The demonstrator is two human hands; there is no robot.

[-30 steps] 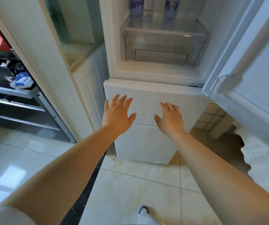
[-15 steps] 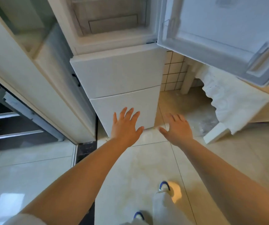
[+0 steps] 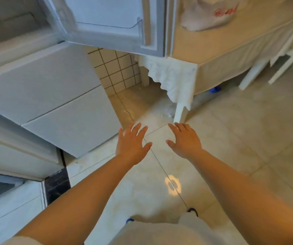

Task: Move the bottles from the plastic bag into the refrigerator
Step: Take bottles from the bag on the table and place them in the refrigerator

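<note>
While the plastic bag (image 3: 207, 14) lies on the table (image 3: 218, 41), left hand (image 3: 131, 145) and right hand (image 3: 184, 140) hover spread, empty.

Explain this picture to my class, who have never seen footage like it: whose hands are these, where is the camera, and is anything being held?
There is no machine here. A person wears a wide-angle camera on the head, looking forward and down, so you see their own arms. The left hand and right hand reach out over the tiled floor with straight, spread fingers; neither holds anything. On the left is the white refrigerator, its upper door swung open. On the right stands a table, with a white plastic bag lying on top. No bottles can be made out in this view.
</note>
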